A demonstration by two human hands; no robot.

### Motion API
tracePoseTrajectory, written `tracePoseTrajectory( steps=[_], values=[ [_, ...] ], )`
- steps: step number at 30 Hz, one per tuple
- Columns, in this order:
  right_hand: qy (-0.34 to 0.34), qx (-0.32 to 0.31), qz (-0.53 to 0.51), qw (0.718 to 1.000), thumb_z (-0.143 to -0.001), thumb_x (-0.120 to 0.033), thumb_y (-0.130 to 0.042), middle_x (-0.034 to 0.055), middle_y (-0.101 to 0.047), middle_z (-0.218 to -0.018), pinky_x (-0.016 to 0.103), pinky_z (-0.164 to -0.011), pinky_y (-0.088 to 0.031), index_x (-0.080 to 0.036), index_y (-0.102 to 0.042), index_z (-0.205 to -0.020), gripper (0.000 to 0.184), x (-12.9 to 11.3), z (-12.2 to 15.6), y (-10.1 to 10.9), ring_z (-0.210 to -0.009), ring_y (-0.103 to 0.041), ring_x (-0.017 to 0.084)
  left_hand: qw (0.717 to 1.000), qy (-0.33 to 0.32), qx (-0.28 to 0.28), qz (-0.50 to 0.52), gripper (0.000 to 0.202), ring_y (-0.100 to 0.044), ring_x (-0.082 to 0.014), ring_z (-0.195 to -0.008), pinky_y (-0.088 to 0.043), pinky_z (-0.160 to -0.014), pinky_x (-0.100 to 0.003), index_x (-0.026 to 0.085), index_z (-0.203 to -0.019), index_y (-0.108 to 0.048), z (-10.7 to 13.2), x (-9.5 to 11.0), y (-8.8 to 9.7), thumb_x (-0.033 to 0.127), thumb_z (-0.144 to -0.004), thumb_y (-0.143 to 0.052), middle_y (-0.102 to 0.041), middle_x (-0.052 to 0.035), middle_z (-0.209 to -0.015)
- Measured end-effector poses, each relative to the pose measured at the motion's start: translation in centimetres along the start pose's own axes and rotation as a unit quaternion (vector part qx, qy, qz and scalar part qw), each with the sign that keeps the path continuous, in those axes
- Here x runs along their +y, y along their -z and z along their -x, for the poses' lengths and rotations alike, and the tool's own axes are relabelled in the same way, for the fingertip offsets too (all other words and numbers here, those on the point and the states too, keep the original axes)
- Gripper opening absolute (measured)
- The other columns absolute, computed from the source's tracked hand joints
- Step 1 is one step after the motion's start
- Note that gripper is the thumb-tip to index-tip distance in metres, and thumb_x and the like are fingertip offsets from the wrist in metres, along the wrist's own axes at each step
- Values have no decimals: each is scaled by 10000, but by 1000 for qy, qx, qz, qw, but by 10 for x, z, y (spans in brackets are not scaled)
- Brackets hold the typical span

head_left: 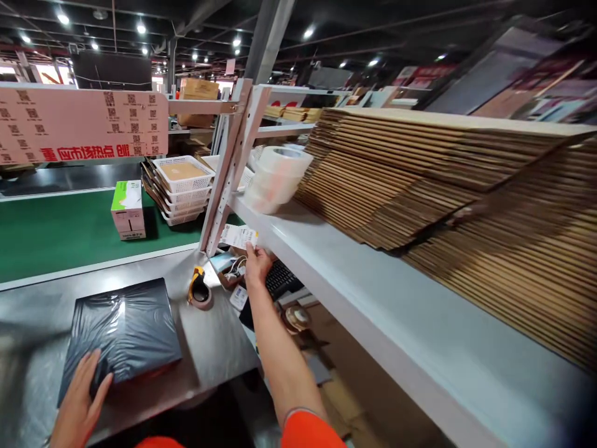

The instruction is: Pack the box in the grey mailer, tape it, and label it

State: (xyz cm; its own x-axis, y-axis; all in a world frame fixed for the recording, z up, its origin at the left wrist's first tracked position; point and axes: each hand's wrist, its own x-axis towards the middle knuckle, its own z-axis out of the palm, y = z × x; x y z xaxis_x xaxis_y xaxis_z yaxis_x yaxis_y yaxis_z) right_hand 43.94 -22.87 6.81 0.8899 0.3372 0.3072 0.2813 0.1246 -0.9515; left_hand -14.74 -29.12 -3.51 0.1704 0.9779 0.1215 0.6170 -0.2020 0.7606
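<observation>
Reaching forward, your right hand (256,264) pinches a small white label (239,236) between thumb and fingertips, just under the front edge of the white shelf (373,292) and beside its slanted upright. The label lies with its long axis running left to right, sticking out leftward from your fingers, so it sits above and slightly left of the hand that holds it. Your left hand (81,398) rests flat, fingers spread and closed on nothing, on the near left corner of the black wrapped parcel (124,330), which lies on the steel counter (214,348) near its front edge. The parcel is well apart from the label, down and to the left, and your left hand is far the nearer to it. A tape dispenser (199,291) sits on the counter between parcel and label. Print on the label is too small to read, and the clutter under the shelf behind your right hand is partly hidden by your wrist.
</observation>
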Motion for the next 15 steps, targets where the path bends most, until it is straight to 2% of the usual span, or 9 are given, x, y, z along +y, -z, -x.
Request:
tracePoseTrajectory(
  steps=[2,4,6,8,10,12,14,15],
  values=[
    [-1,-9,11,1000,-848,-705,-719,44,-718,-720,391,-816,-565,-213,-642,-717,515,-11,22,-4,-791,-637,228,996,27,-31,75,668,-725,-386,-1390,-546,-1256,-592,269,-1316,-810,-13,44,3,743,-856,-713,-804,-111,-1438],
    [17,-54,26,998,-848,-642,-773,10,-661,-641,356,-736,-536,-216,-641,-668,481,-22,65,-7,-705,-601,201,979,71,-90,171,659,-770,-370,-1314,-609,-1185,-561,263,-1272,-837,-25,93,3,766,-862,-723,-834,-116,-1372],
    [99,-132,43,985,-909,-514,-779,12,-691,-683,348,-733,-535,-216,-687,-702,374,-34,123,-9,-712,-630,200,956,74,-131,251,642,-777,-364,-1293,-619,-1163,-535,259,-1238,-859,-36,136,1,758,-844,-770,-837,-129,-1356],
    [242,-214,53,945,-990,-333,-717,34,-763,-816,357,-784,-559,-230,-745,-820,201,-48,185,-5,-807,-696,212,933,77,-161,313,624,-800,-352,-1216,-623,-1132,-512,250,-1163,-889,-45,166,-3,752,-798,-826,-863,-139,-1270],
    [361,-269,64,890,-1006,-189,-665,51,-797,-914,371,-814,-574,-248,-771,-946,135,-64,238,-1,-885,-727,221,891,124,-191,392,657,-817,-327,-1104,-664,-982,-455,228,-1111,-899,-53,180,-9,755,-718,-888,-875,-144,-1190],
    [416,-293,84,857,-997,-121,-638,63,-803,-951,382,-805,-575,-253,-773,-1035,193,-79,276,2,-904,-731,229,851,177,-196,454,657,-805,-280,-966,-659,-845,-389,201,-1001,-898,-59,178,-14,740,-630,-948,-875,-129,-1050],
    [417,-292,104,854,-993,-100,-627,67,-798,-948,382,-782,-572,-254,-768,-1065,221,-90,303,1,-885,-726,229,832,206,-191,479,616,-761,-229,-854,-627,-775,-341,180,-874,-874,-61,166,-13,697,-563,-994,-846,-97,-917],
    [405,-289,106,861,-990,-94,-626,62,-795,-939,376,-774,-573,-257,-767,-1063,227,-94,314,-1,-875,-724,225,832,209,-192,477,590,-739,-212,-819,-614,-766,-332,176,-830,-860,-61,158,-11,680,-558,-999,-830,-84,-872]
  ],
)
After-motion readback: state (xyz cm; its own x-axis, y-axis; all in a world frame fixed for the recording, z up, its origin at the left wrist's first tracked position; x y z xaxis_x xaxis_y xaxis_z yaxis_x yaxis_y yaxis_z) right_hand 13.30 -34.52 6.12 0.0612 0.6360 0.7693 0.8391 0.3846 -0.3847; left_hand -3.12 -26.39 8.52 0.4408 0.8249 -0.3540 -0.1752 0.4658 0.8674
